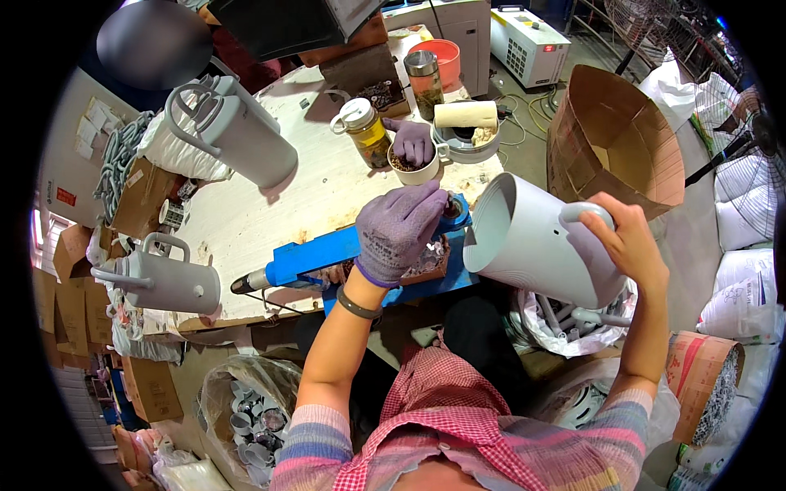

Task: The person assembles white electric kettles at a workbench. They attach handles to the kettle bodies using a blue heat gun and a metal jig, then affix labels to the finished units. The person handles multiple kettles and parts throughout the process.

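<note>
My right hand (626, 237), bare, grips the side handle (586, 214) of a large grey plastic can (536, 241), shaped like a watering can body. The can is tilted with its wide mouth toward the left, and a small hole shows in its side. In a purple glove, my left hand (399, 229) has its fingers bent and drawn together by the round metal end of a blue clamped tool (315, 255). What those fingers hold, if anything, is hidden. An open box of small parts (430, 260) sits beside the tool, partly behind my left hand.
Two grey cans with handles (250, 139) (184, 278) lie on the white table (246, 221). A loose purple glove (412, 143) rests on a white mug (417, 174), near a yellow-banded jar (366, 135). Bags of grey parts (258, 425) (573, 323) stand below; a large carton (614, 139) is right.
</note>
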